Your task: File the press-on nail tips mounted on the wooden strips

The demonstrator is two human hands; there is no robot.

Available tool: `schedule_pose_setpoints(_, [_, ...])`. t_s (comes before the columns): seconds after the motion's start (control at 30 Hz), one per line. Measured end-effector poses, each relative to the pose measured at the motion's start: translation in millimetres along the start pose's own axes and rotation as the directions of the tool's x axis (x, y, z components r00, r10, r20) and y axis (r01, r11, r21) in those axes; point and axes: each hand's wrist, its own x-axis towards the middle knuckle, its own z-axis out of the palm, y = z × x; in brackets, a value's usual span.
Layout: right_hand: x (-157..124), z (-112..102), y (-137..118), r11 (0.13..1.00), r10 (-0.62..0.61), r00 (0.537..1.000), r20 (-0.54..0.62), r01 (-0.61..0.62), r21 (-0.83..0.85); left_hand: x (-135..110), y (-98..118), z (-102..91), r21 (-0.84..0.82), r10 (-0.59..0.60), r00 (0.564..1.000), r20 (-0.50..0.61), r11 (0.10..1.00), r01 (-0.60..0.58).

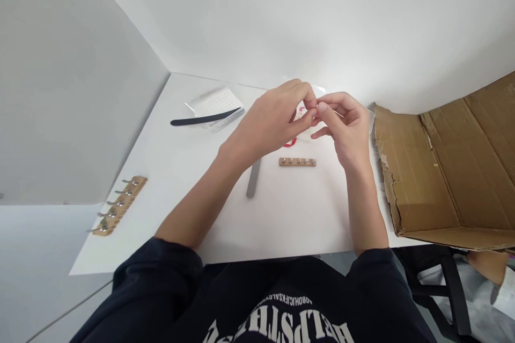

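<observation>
My left hand (273, 118) and my right hand (346, 126) meet above the middle of the white table (193, 171), fingertips pinched together on something too small to make out. Just below them lies a short wooden strip with several metal studs (298, 161). A grey flat file (253, 178) lies partly under my left wrist. A bit of red (290, 143) on clear plastic shows beneath my hands.
A black nail file (203, 118) lies beside a clear plastic packet (215, 103) at the back left. A second wooden strip with metal hooks (118, 204) sits at the table's left edge. An open cardboard box (438, 171) fills the right side. A black chair base (446, 284) stands beneath it.
</observation>
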Motion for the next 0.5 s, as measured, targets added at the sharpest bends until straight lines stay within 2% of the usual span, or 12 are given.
schedule_pose_setpoints(0.3, [3.5, -13.9, 3.0, 1.0, 0.006, 0.995, 0.102, -0.007, 0.008, 2.1, -5.4, -4.7, -0.141, 0.008, 0.994, 0.105, 0.99, 0.007])
schedule_pose_setpoints(0.5, [3.8, -13.8, 2.1, 1.0, -0.002, 0.995, 0.104, 0.0, 0.023, 4.5, -9.1, -6.5, -0.202, -0.001, 0.992, 0.123, 0.979, 0.026])
